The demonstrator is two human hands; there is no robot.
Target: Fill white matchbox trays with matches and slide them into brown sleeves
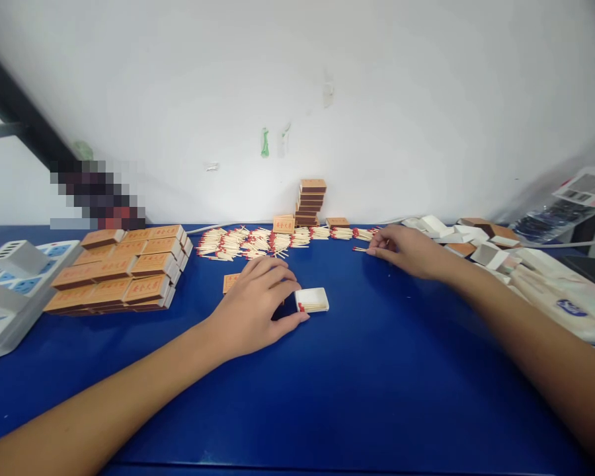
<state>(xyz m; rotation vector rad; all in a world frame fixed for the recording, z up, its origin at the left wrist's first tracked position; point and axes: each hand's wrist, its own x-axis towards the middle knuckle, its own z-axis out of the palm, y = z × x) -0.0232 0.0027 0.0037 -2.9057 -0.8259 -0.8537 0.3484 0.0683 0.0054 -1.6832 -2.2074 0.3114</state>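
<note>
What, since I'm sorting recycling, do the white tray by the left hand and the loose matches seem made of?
White tray: probably matte paperboard, given its thin, straight-edged walls. Loose matches: likely unfinished wood, from their pale, straight sticks.

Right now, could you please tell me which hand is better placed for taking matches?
The right hand, I would judge: it is at some red-tipped matches, while the left hand is at the white tray.
</note>
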